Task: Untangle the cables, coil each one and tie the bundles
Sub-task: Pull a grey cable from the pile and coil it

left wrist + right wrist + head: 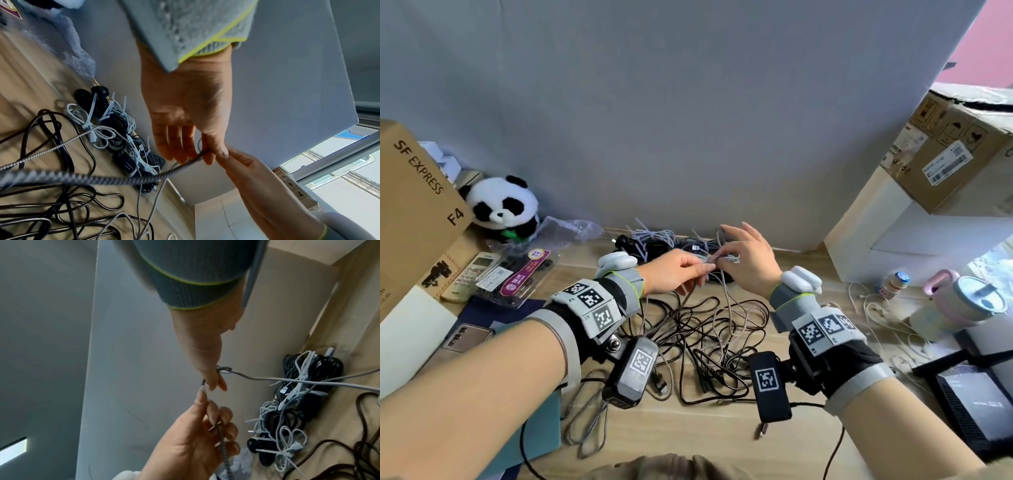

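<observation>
Braided cable [709,259] pinched between left hand [674,274] and right hand [751,263] fingers above tangled cables [705,339].

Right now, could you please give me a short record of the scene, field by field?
Left hand: pinches the braided cable
Right hand: pinches the same cable, fingertips close to the left's
Tangle: loose dark and braided cables on the wooden table
Tied bundles: zip-tied, lying by the grey backdrop
Bystanders: panda plush, cardboard box
</observation>
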`<state>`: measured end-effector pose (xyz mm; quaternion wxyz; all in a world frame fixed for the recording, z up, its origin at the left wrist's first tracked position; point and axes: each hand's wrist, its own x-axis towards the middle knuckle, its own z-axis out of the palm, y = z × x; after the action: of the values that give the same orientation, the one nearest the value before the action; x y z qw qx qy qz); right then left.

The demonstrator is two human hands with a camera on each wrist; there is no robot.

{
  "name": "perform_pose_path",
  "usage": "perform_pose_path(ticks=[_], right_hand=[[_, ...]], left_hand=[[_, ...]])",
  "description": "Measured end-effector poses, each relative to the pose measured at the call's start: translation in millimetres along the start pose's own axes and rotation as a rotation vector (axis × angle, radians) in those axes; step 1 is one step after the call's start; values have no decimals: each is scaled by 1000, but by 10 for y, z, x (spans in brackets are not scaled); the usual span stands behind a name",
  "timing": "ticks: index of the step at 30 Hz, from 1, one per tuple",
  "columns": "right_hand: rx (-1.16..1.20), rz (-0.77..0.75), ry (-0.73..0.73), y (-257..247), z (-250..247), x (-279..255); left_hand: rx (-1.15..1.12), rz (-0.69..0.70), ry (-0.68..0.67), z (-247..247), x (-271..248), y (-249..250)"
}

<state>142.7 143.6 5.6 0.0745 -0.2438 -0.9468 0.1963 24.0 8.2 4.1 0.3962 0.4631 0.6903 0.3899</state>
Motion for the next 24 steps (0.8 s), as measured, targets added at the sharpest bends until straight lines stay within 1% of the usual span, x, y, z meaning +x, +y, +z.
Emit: perform_pose_path(ticks=[3,5,6,7,9,11,12,15,17,20,22,24], right_hand=[[27,89,71,49,19,-12],[154,164,115,80,10,-39],[233,222,126,101,-6,-55],[306,283,132,119,-27,-73],[398,390,126,195,-45,-95],[433,447,100,264,-32,-116],[443,457,81,297,-7,-131],[405,446,-40,287,74,-179],[367,397,-159,213,113,-211],[234,243,-340,98,141,-258],[187,176,-451,26,141,-291],[165,122,-539,-41,148,-314]], left_hand=[[14,-80,-49,-54,-46,-105],[40,-121,-96,-93,-88,-228],[54,-127,-98,-108,-104,-295],[68,-128,-70,-125,-121,-351],[35,-126,58,-149,-151,-411],[-135,-137,205,-170,-159,-459],[-232,-140,256,-172,-156,-456],[-427,-119,358,-165,-110,-389],[-462,-96,393,-159,-84,-302],[-544,-93,392,-145,-72,-186],[-596,-103,368,-120,-72,-143],[-602,-123,328,-66,-68,-112]])
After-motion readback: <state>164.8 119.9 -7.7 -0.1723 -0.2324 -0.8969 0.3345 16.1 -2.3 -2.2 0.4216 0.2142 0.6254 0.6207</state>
